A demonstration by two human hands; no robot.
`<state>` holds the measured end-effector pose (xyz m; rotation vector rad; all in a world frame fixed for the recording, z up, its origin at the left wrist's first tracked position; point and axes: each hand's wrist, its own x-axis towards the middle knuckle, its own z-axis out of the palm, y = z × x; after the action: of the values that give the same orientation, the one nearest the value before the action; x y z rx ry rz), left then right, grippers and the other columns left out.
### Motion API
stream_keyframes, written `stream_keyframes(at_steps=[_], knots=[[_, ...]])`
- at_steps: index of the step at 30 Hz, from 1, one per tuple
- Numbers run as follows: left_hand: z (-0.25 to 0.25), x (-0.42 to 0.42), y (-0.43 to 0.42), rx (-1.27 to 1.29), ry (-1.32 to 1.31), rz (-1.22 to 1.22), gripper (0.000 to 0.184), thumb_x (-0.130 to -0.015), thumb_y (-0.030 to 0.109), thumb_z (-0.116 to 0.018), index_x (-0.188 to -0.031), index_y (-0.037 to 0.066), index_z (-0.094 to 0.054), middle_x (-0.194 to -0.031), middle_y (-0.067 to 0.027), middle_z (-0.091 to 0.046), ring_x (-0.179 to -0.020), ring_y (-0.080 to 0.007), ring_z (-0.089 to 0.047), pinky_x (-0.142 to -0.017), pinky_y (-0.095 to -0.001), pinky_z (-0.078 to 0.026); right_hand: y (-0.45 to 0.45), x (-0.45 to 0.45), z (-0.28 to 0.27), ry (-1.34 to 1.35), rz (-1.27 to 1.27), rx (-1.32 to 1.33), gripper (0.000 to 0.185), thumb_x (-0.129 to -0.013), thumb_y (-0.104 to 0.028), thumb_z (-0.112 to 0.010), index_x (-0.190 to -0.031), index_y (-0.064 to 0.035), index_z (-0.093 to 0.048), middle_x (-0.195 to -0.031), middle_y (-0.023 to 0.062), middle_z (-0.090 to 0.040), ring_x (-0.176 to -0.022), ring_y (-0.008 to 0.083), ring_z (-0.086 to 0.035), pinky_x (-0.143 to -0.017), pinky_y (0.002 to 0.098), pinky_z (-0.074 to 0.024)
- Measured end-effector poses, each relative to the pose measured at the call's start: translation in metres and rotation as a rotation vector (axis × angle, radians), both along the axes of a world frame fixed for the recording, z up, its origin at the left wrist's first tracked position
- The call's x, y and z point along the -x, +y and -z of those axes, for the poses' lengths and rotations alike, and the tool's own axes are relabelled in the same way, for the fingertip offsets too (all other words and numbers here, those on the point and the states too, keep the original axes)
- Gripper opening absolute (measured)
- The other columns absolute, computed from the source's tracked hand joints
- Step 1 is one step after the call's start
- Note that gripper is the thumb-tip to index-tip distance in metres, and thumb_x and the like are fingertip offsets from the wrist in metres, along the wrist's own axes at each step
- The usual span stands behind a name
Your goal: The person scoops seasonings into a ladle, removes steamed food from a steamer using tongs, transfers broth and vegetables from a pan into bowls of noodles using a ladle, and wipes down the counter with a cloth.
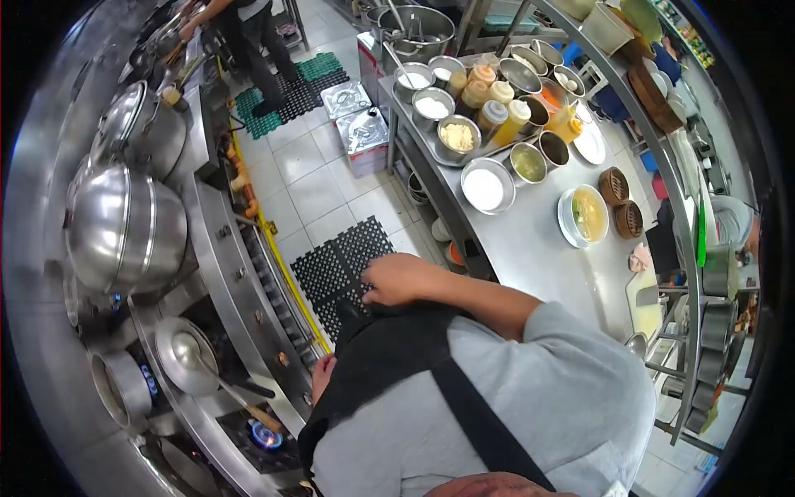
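My right hand (392, 279) is in front of my body, above the black floor mat (344, 263). Its fingers are curled in, close to my black apron (397, 344); anything inside them is hidden. Lower down, my left hand (323, 377) shows only partly past the apron's edge, beside the stove front (257, 306). Its fingers are mostly hidden. On the stove to the left, a ladle (189, 352) rests in a wok (201, 383). A lit burner (265, 434) glows blue near the ladle's wooden handle.
At right, a steel counter (538, 240) bears a noodle soup bowl (590, 217), bamboo steamers (614, 186), squeeze bottles (495, 114) and a white-filled bowl (487, 187). Large steel pots (124, 228) stand at left. Another person (252, 41) stands ahead; metal tins (362, 130) sit by the counter.
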<state>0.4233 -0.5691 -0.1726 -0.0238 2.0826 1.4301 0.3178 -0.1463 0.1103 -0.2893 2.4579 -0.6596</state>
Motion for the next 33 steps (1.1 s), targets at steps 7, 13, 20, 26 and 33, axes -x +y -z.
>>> stream_keyframes(at_steps=[7,13,20,26,33], knots=[[-0.056,0.198,0.095,-0.101,-0.533,-0.203,0.028,-0.107,0.028,-0.061,-0.127,0.010,-0.068,-0.106,0.0002,-0.069,-0.090,-0.0090,-0.067,-0.075,-0.0237,-0.054,0.065,0.030,0.009,-0.046,0.278,0.068,0.041,-0.093,-0.040,-0.068,-0.108,-0.0025,-0.075,-0.105,0.0233,-0.073,-0.102,0.0424,-0.070,-0.091,0.0524,-0.0538],[0.024,0.350,0.127,0.121,-0.648,-0.177,0.018,-0.101,0.026,-0.065,-0.104,0.008,-0.066,-0.089,-0.0012,-0.066,-0.065,-0.0143,-0.065,-0.052,-0.0249,-0.050,0.108,0.145,0.051,-0.053,0.520,0.078,0.045,-0.095,-0.044,-0.067,-0.121,-0.0078,-0.074,-0.113,0.0222,-0.072,-0.107,0.0413,-0.068,-0.092,0.0506,-0.0533],[0.197,0.682,0.397,0.144,0.291,0.528,0.039,-0.100,0.034,-0.056,-0.097,-0.002,-0.069,-0.088,-0.0241,-0.069,-0.088,-0.0356,-0.066,-0.079,-0.0494,-0.050,0.137,0.128,0.109,-0.568,0.922,-0.160,0.052,-0.094,-0.049,-0.067,-0.128,-0.0101,-0.072,-0.120,0.0180,-0.073,-0.116,0.0377,-0.068,-0.100,0.0468,-0.0525],[0.054,0.925,0.819,0.168,1.141,0.598,0.049,-0.099,0.046,-0.054,-0.100,0.000,-0.071,-0.090,-0.0259,-0.071,-0.084,-0.0433,-0.070,-0.075,-0.0559,-0.052,0.107,0.030,0.096,-0.657,1.391,-0.214,0.050,-0.095,-0.051,-0.065,-0.108,-0.0045,-0.077,-0.096,0.0235,-0.075,-0.095,0.0420,-0.072,-0.090,0.0517,-0.0556],[0.058,1.023,0.966,-0.622,-0.577,0.609,0.048,-0.105,0.036,-0.053,-0.137,0.001,-0.060,-0.129,-0.0148,-0.066,-0.116,-0.0302,-0.063,-0.102,-0.0438,-0.051,-0.007,-0.055,0.142,-0.776,1.908,0.044,0.044,-0.097,-0.049,-0.064,-0.116,-0.0105,-0.076,-0.108,0.0190,-0.075,-0.104,0.0390,-0.071,-0.094,0.0457,-0.0556]])
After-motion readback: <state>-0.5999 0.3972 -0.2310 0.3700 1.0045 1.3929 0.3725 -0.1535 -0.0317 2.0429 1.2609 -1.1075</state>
